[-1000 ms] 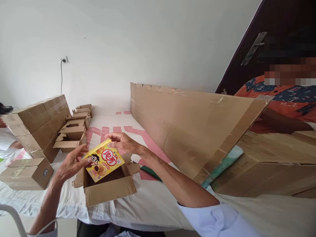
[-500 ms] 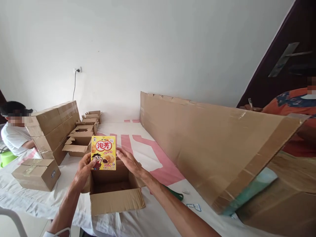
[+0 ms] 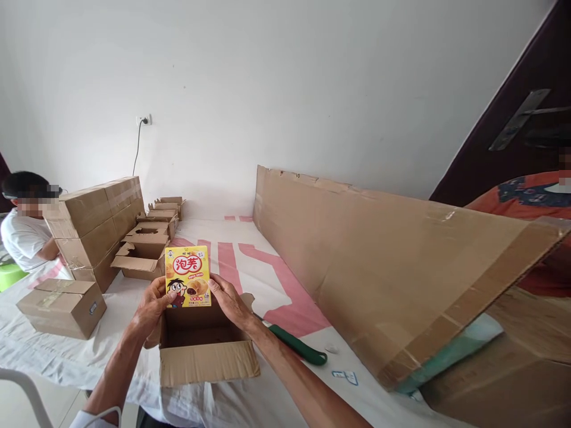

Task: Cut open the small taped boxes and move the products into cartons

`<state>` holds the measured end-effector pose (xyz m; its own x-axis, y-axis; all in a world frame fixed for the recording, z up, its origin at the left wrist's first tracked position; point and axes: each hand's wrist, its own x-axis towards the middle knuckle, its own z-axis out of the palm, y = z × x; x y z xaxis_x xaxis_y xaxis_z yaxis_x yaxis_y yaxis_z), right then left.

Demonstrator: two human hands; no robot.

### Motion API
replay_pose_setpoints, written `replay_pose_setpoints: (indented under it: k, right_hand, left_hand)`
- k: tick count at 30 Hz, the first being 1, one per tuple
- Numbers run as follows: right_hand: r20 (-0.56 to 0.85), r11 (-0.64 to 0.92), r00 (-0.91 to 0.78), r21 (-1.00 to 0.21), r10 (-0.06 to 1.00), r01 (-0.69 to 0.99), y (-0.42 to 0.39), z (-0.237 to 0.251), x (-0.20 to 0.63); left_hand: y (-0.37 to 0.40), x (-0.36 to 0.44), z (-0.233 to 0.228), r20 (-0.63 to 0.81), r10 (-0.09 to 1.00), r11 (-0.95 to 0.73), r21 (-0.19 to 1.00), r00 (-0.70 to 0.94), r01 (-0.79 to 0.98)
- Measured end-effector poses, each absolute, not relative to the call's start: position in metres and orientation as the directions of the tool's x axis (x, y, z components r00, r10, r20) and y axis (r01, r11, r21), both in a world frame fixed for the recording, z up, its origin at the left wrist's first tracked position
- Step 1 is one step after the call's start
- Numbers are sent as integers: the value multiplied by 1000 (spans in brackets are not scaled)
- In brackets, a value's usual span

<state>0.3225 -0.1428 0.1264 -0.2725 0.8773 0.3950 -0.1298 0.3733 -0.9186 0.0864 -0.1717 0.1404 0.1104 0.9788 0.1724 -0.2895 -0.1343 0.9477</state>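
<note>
Since half a second ago the yellow snack box (image 3: 188,276) has barely shifted, upright above the open carton (image 3: 205,345). The left hand (image 3: 153,306) pinches its 9 o'clock edge, the right hand (image 3: 228,300) its 3 o'clock edge. Its front bears red characters and a cartoon face.

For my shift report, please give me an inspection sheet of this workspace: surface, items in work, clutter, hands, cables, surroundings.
Surface: white cloth with pink print covers the table.
Items in work: yellow snack box held upright over the open carton.
Clutter: green-handled tool beside the carton; row of open small cartons; stacked closed cartons; one taped carton; long cardboard sheet.
Hands: left hand and right hand grip the snack box sides.
Cables: black cord plugged into wall socket.
Surroundings: white wall; a seated person at left; another person's orange sleeve at right.
</note>
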Motion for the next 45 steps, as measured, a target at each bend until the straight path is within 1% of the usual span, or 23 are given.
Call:
replay_pose_setpoints:
  k: [6, 16, 20, 26, 34, 38, 45]
  right_hand:
    - [393, 375, -249, -919, 885, -119, -145, 123, 323]
    - [381, 366, -231, -925, 895, -107, -144, 119, 323]
    - [376, 358, -236, -926, 896, -119, -142, 122, 325]
    - [393, 384, -271, -919, 878, -90, -121, 140, 327]
    - [362, 365, -247, -930, 899, -35, -84, 140, 316]
    - [350, 353, -234, -935, 907, -30, -78, 135, 315]
    - [344, 345, -221, -938, 912, -39, -73, 129, 314]
  left_hand:
    - [-170, 87, 138, 175, 978, -138, 951, 112, -278]
    - [-172, 85, 142, 139, 978, -93, 958, 155, -270]
    - [-171, 81, 146, 141, 960, -80, 966, 240, -247]
    - [-155, 78, 161, 152, 924, -92, 979, 351, -181]
    - [-128, 76, 171, 147, 940, -109, 985, 308, -137]
    - [-125, 76, 171, 167, 935, -125, 981, 314, -148]
    - [-120, 76, 166, 153, 938, -101, 979, 312, -176]
